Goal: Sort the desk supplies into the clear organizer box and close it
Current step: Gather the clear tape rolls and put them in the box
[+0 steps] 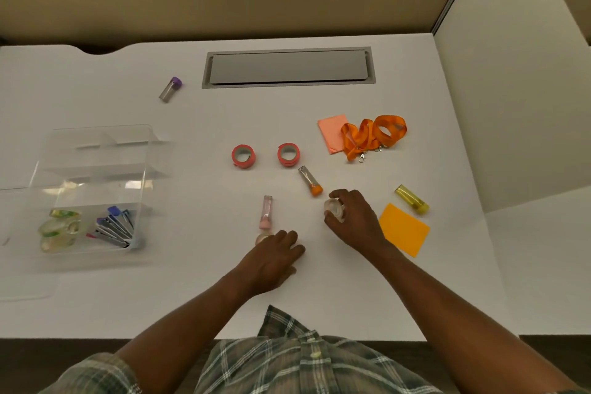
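Head view: near the desk's (128, 304) front edge, the left hand (275, 261) lies loose, its fingertips touching a clear tape roll (262, 237) without grasping it. Just beyond, the right hand (356, 222) grips a second clear roll (334, 209). It is best lifted straight up, clear of the orange-capped tube (311, 181) beside it, then carried low across. The organizer box (96, 166) sits at the left edge with its lid open. Its near-left compartment holds stored tape rolls (59, 230), and the near-right one holds capped tubes (115, 227).
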`<action>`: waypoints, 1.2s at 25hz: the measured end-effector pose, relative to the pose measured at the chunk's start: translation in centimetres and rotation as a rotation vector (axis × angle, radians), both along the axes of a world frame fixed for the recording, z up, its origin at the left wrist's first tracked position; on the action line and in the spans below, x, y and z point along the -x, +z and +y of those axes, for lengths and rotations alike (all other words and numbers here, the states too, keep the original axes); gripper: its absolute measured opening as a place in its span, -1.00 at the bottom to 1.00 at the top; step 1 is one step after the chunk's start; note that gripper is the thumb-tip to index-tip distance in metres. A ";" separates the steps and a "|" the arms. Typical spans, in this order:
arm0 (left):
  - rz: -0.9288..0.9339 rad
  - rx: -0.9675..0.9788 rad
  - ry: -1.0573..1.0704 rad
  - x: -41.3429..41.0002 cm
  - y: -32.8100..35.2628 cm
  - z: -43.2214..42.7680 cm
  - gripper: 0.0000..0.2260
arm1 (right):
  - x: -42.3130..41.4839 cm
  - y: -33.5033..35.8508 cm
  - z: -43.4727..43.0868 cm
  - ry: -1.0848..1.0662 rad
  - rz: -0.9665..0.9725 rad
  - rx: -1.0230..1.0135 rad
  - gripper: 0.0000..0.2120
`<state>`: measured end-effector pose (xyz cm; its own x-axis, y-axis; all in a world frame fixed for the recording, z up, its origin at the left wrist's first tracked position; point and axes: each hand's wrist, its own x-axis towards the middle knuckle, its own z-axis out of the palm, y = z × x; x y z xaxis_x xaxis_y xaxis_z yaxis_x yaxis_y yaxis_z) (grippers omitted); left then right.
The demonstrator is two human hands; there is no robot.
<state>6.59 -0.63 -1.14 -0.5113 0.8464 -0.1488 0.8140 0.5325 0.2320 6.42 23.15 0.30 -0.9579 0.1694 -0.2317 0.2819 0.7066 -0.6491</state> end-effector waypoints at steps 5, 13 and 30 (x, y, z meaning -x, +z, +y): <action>-0.265 -0.309 0.361 1.2 2.0 -0.2 -0.63 | -0.1 0.3 -1.4 -0.046 0.035 0.081 -0.61; -0.943 -0.957 1.155 6.2 4.9 -6.1 -0.85 | 3.1 2.3 -7.6 -0.251 -0.017 0.405 -0.78; -0.737 -1.176 1.545 7.6 8.0 -29.8 -0.82 | 10.6 6.9 -37.1 0.316 -0.046 0.499 -0.79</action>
<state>-1.03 -30.39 6.91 -0.8455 -0.3002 -0.4416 -0.4396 -0.0781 0.8948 -4.16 -13.95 7.23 -0.9312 -0.2625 -0.2528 0.1437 0.3730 -0.9166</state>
